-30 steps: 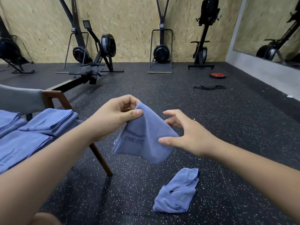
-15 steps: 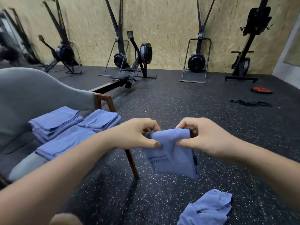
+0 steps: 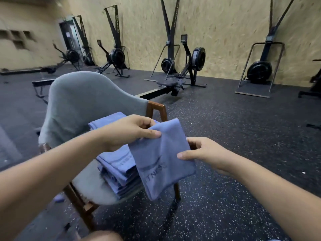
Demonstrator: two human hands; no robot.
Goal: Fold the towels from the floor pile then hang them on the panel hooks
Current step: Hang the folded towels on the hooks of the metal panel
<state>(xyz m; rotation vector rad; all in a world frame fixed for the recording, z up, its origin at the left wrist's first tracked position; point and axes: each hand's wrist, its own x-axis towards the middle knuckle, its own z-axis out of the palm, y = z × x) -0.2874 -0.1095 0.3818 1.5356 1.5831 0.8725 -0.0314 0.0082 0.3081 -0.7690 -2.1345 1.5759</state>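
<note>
Folded towel (image 3: 163, 159) pinched at 11 o'clock corner by left hand (image 3: 128, 131), at 3 o'clock edge by right hand (image 3: 199, 152); long axis 1 to 7 o'clock; stack (image 3: 116, 164) on chair (image 3: 78, 101) near at 8 o'clock, nearer left hand.

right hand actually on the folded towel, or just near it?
Touching. The head view shows the right hand pinching the folded towel at its right edge: the thumb lies on its front face and the fingers curl behind.
</note>
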